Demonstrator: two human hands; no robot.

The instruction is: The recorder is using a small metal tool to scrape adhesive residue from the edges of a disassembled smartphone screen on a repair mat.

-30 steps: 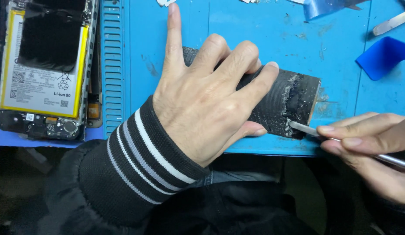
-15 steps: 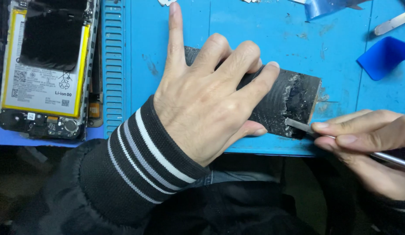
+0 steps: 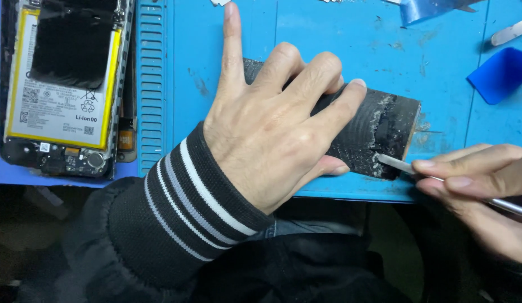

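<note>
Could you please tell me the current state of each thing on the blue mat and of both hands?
Left hand: pressed flat on the dark panel.
Dark panel: lying flat, residue partly scraped at its right end.
Right hand: pinching the metal tool.
Metal tool: tip on the panel's corner.
Opened phone: back off, battery exposed.
Blue pick: lying unused.

white-yellow battery label [image 3: 58,106], far left

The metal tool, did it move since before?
Yes, slightly. The metal tool in the right hand slid left along the black panel's lower edge, judged against the blue mat.
</note>
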